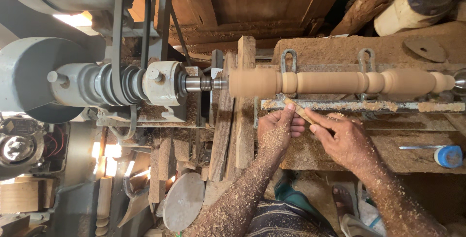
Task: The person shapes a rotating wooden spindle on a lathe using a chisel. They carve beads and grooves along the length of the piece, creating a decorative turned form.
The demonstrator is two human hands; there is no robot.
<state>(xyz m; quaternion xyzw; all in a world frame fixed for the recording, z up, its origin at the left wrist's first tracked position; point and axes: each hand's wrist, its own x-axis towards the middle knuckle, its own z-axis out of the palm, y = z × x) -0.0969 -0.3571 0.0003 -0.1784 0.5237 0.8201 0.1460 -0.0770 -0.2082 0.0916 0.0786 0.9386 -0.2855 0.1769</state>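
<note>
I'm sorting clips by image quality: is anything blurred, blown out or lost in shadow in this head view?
Head view: the turned spindle looks smeared, with no grain visible, while both hands, left hand and right hand, and the small stick they hold stay sharp; bright patches at upper left and lower left are blown out; the lower right corner falls into shadow.

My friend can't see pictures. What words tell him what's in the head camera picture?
Two sawdust-covered hands, left hand and right hand, hold a thin wooden stick between them, just below a turned wooden spindle mounted on a lathe. The belt-driven headstock sits at left, and a metal tool rest lies under the spindle.
</note>
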